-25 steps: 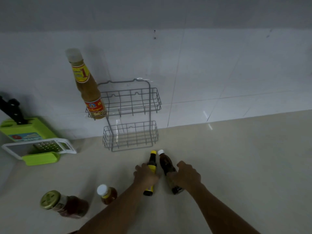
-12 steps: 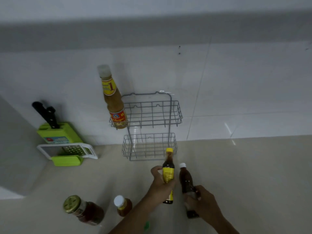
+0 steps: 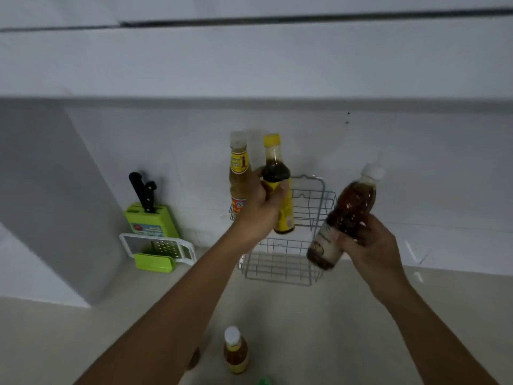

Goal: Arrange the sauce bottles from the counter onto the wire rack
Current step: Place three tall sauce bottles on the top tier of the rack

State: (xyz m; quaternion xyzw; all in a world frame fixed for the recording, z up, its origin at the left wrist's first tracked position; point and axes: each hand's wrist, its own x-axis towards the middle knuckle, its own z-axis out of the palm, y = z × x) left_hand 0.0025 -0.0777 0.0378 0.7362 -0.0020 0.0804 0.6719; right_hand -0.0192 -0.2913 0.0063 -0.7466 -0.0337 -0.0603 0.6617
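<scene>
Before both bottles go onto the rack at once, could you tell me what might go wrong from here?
The yellow-capped bottle in the left hand is close beside the tall bottle already on the wire rack and could knock it over. The right hand holds the white-capped bottle tilted; it might slip.

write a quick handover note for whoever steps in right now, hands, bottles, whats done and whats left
Left hand: gripping the yellow-capped dark sauce bottle, raised in front of the wire rack's top basket.
Right hand: gripping the white-capped brown sauce bottle, tilted, right of the rack.
Done: one tall orange sauce bottle stands at the top basket's left end.
Left: set down both held bottles, then the small white-capped bottle on the counter. Bottom basket looks empty.
</scene>
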